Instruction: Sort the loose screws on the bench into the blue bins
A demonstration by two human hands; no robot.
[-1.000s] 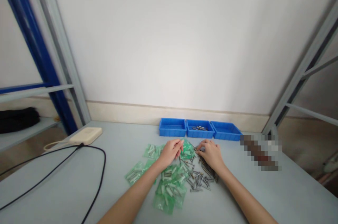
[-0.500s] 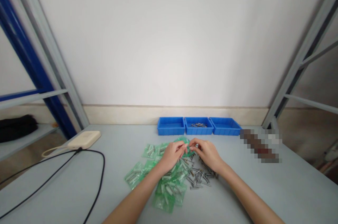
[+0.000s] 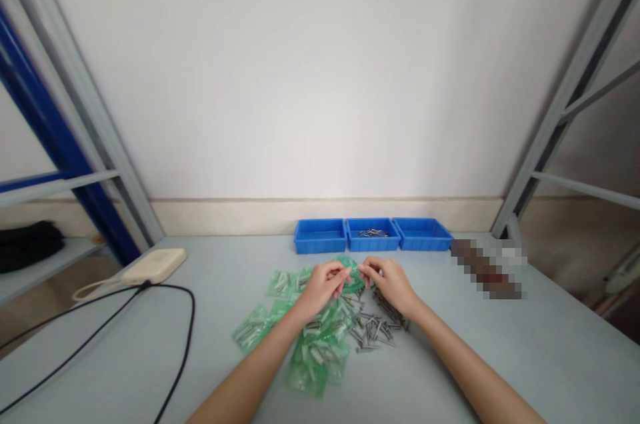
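My left hand and my right hand face each other with fingertips pinched at a small green plastic bag. Part of that bag is hidden behind the fingers. Below and left of my hands lies a pile of green clear bags, several with metal pieces inside. Loose screws are heaped under my right hand, and a darker bunch of metal pieces sits partly covered by its wrist.
Three blue trays stand in a row at the back: a left tray, a middle tray with some screws, and a right tray. A cream box and black cable lie left. A pixelated patch covers something at right.
My hands stay close together, pinching at the bag, with slight finger movement. The whole view has shifted a little.
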